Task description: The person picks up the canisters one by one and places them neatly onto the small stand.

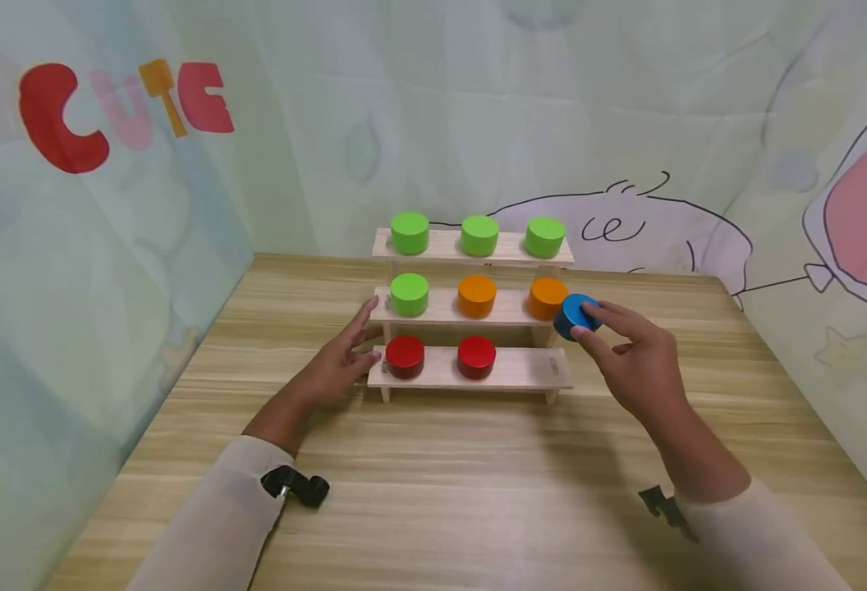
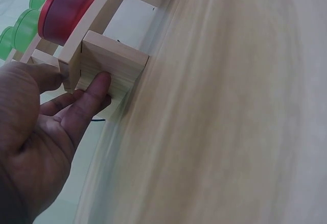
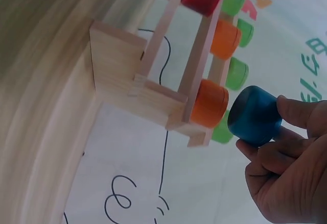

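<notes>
My right hand (image 1: 644,361) pinches a blue cylinder block (image 1: 575,316) between thumb and fingers, off the right end of the middle shelf of a three-step wooden rack (image 1: 515,373). In the right wrist view the blue block (image 3: 254,116) is beside an orange block (image 3: 209,103). My left hand (image 1: 337,365) is at the rack's left end, its extended fingers touching the side by the lowest shelf, as the left wrist view shows. Two red blocks (image 1: 476,357) stand on that shelf, at its left and middle; its right spot is bare wood.
On the middle shelf stand a green block (image 1: 409,295) and two orange blocks (image 1: 476,296). Three green blocks (image 1: 480,235) line the top shelf. The rack stands on a wood-grain table (image 1: 433,484), with a printed curtain (image 1: 315,148) behind and at the sides.
</notes>
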A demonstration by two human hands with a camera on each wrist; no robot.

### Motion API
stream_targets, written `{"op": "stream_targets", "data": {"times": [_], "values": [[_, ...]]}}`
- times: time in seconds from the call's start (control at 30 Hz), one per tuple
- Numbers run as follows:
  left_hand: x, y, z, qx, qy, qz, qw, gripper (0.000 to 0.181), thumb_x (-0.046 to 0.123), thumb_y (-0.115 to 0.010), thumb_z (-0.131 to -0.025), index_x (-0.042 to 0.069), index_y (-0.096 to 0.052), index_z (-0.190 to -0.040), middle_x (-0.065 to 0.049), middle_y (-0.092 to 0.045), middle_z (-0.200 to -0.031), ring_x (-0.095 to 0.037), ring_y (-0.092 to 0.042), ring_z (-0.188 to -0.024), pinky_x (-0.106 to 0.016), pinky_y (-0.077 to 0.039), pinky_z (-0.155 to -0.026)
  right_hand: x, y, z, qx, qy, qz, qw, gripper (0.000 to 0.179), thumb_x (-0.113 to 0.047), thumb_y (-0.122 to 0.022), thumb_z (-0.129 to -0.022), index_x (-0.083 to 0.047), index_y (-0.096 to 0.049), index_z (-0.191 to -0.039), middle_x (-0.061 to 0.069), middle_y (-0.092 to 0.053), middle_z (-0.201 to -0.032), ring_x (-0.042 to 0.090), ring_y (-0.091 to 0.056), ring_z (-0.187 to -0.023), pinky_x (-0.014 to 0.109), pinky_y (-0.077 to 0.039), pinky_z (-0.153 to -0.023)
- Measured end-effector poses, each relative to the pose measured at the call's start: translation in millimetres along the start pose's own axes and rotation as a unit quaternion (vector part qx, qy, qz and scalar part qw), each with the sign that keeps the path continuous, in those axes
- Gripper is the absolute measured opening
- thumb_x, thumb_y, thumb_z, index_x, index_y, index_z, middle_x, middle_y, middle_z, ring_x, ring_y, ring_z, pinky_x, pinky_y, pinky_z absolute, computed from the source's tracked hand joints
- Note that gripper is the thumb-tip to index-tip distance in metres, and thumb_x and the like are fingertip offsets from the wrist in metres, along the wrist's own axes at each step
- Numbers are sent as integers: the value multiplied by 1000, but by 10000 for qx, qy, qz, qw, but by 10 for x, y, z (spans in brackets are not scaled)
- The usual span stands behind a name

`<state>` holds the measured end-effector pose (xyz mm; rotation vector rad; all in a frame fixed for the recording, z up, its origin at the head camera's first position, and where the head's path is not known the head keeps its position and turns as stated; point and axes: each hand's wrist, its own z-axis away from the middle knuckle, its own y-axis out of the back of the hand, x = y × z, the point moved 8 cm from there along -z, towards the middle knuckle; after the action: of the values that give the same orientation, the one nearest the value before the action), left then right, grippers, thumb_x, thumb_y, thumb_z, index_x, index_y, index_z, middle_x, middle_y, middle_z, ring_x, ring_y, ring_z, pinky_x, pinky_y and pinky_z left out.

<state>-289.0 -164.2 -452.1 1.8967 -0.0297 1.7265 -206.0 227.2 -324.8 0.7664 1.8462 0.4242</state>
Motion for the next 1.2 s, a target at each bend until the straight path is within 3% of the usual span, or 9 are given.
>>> {"op": "stream_targets", "data": {"times": [0.17,0.37,0.53,0.67,0.9,1.2], "values": [[4,0,3,-9,-12,71,10000,97,4,-58,-112,56,-4,-172,-26,-34,-176,-53,-61,-142,-54,-65,-99,3,-130,55,-333,-66,-206,9992,42,-20,-79,-103,-12,-73,-144,18,-68,-152,43,-64,-142,7,-55,-74],[4,5,-3,-4,45,95,9999,97,4,-58,-112,57,-4,-172,-25,-34,-177,-52,-62,-141,-53,-65,-99,80,-278,86,-862,-497,-369,9944,43,-18,-78,-104,-13,-72,-146,19,-65,-155,45,-65,-140,12,-61,-75],[6,-6,3,-9,42,76,10000,97,4,-59,-112,56,-3,-172,-26,-34,-177,-53,-61,-142,-53,-65,-100,179,-391,97,-1200,-887,-311,9883,47,-18,-77,-104,-15,-69,-150,20,-61,-158,46,-61,-145,35,-69,-88],[6,-4,4,-5,34,50,10000,97,4,-59,-112,57,-3,-172,-26,-34,-176,-53,-61,-142,-54,-64,-100,237,-468,103,-1426,-1125,-196,9832,50,-16,-77,-104,-14,-66,-152,20,-59,-160,47,-55,-150,52,-65,-102],[2,-5,2,-19,-7,70,10000,98,4,-59,-112,56,-3,-172,-27,-34,-176,-53,-61,-142,-54,-64,-100,321,-574,97,-1682,-1434,-84,9752,53,-18,-77,-104,-13,-63,-155,19,-57,-163,47,-45,-158,63,-46,-125],[8,-5,2,-26,-18,90,10000,97,4,-59,-112,56,-3,-172,-26,-34,-176,-53,-60,-142,-53,-64,-100,389,-644,97,-1806,-1471,127,9724,60,-21,-78,-104,-14,-57,-160,19,-52,-167,48,-42,-159,65,-43,-127]]}}
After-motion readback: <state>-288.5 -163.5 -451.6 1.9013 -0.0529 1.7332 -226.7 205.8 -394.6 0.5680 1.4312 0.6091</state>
